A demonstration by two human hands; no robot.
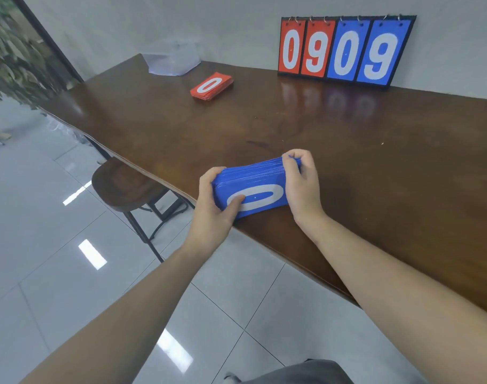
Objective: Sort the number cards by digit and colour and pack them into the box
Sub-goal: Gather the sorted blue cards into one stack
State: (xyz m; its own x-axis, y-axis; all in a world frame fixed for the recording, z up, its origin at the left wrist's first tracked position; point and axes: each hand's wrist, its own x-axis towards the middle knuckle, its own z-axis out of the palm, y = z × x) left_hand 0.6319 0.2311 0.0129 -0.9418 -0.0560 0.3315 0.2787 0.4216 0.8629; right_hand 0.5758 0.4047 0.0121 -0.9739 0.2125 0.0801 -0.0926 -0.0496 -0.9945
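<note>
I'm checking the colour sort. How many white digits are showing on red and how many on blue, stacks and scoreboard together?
Red: 3, the red stack top card plus 2 scoreboard panels.
Blue: 3, the blue stack front card, held by the left hand and right hand, plus 2 scoreboard panels.
Total: 6

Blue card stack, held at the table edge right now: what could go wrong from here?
1. The blue stack sits right at the table edge, squeezed only at its ends by the left hand and right hand; middle cards could slip onto the floor.
2. The clear box is far across the table, past the red stack; a long carry may fan the cards.
</note>
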